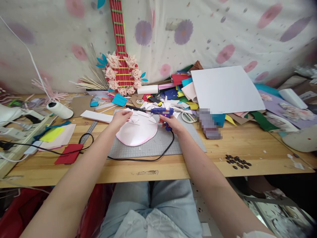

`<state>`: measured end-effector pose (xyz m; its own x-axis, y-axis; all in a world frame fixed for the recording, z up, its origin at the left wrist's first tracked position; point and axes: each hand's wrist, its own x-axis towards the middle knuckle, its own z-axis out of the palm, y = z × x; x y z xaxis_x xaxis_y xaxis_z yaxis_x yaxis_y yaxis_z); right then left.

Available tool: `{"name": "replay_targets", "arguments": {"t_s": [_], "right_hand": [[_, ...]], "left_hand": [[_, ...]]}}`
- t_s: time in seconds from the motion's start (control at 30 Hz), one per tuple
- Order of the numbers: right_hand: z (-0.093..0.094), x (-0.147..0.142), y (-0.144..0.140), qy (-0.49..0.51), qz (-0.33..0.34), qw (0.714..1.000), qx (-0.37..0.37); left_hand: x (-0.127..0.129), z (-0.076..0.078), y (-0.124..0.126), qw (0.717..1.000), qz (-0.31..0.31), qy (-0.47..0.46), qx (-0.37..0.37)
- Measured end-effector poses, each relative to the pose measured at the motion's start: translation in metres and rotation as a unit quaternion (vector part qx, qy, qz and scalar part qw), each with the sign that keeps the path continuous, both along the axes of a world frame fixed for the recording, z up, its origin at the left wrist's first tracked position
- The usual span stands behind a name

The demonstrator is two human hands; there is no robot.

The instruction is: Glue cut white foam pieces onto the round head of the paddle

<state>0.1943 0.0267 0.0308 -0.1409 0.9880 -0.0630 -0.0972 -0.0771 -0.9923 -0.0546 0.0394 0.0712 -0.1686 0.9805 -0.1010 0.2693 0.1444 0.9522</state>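
Observation:
My right hand (170,123) is wrapped around the grip of a blue hot glue gun (160,111), whose nozzle points left over a white rounded board (138,134) with a pink-tinted edge. A black cord runs from the grip toward the left. Over the board's left side, my left hand (121,119) has its fingers pinched together beside small white strips (135,119) that stand on the board. Whether a strip is between those fingertips I cannot make out. Beneath the board lies a grey cutting mat (158,150).
A red paper guitar with pink flowers (123,71) leans at the back. Scissors (188,117), paper scraps and a large white sheet (226,89) lie to the right. Dark oval beads (237,162) sit near the front edge. A thread spool (60,110) and power strip (15,145) are left.

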Motion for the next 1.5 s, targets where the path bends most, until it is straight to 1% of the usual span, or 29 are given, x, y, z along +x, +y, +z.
{"name": "replay_targets", "arguments": {"t_s": [0.03,0.07,0.13,0.2,0.3,0.4,0.5,0.63,0.73,0.83,0.9,0.93,1.0,1.07,1.13,1.23,1.33,1.5], "right_hand": [[-0.001,0.0,0.0,-0.001,-0.002,1.0,-0.002],[-0.001,0.0,0.001,-0.001,-0.003,1.0,-0.004],[-0.001,0.0,0.001,-0.001,-0.003,1.0,-0.005],[-0.002,0.0,0.001,-0.001,-0.003,1.0,-0.003],[-0.002,0.001,0.002,0.002,-0.003,1.0,-0.001],[-0.003,0.001,0.003,0.007,-0.003,1.0,0.001],[-0.003,0.001,0.003,0.012,-0.003,1.0,0.003],[-0.002,0.001,0.003,0.011,-0.003,1.0,0.002],[-0.003,0.001,0.003,0.01,-0.004,1.0,0.001],[-0.003,0.001,0.004,0.009,-0.007,1.0,0.005],[-0.004,0.001,0.004,0.009,-0.011,1.0,0.005],[-0.004,0.001,0.004,0.01,-0.012,1.0,0.005],[-0.004,0.001,0.004,0.01,-0.013,1.0,0.002],[-0.004,0.001,0.004,0.008,-0.013,1.0,-0.001],[-0.004,0.0,0.004,0.006,-0.012,1.0,-0.003],[-0.006,0.0,0.004,0.007,-0.009,1.0,-0.003],[-0.007,0.001,0.004,0.007,-0.012,1.0,-0.006],[-0.007,0.001,0.004,0.006,-0.014,1.0,-0.004]], "left_hand": [[0.003,-0.001,0.003,0.996,0.0,0.091,0.011],[0.006,-0.002,0.007,0.983,-0.001,0.182,0.019],[0.012,0.0,0.015,0.943,-0.003,0.332,0.012],[0.019,0.003,0.023,0.908,-0.013,0.419,-0.016],[0.028,0.007,0.032,0.877,-0.024,0.477,-0.056],[0.034,0.008,0.034,0.862,-0.027,0.501,-0.077],[0.037,0.006,0.033,0.856,-0.034,0.509,-0.089],[0.036,0.002,0.031,0.856,-0.037,0.506,-0.096],[0.032,-0.001,0.031,0.865,-0.035,0.491,-0.093],[0.024,-0.004,0.03,0.883,-0.002,0.466,-0.058],[0.017,-0.007,0.029,0.889,0.023,0.457,-0.01],[0.014,-0.009,0.028,0.889,0.022,0.456,0.021],[0.007,-0.014,0.028,0.885,-0.008,0.459,0.081],[0.002,-0.021,0.029,0.88,-0.043,0.459,0.112],[0.0,-0.026,0.029,0.881,-0.055,0.458,0.107],[-0.001,-0.03,0.03,0.882,-0.05,0.459,0.091],[0.0,-0.029,0.029,0.877,-0.045,0.471,0.08],[0.004,-0.023,0.028,0.868,-0.05,0.491,0.058]]}}
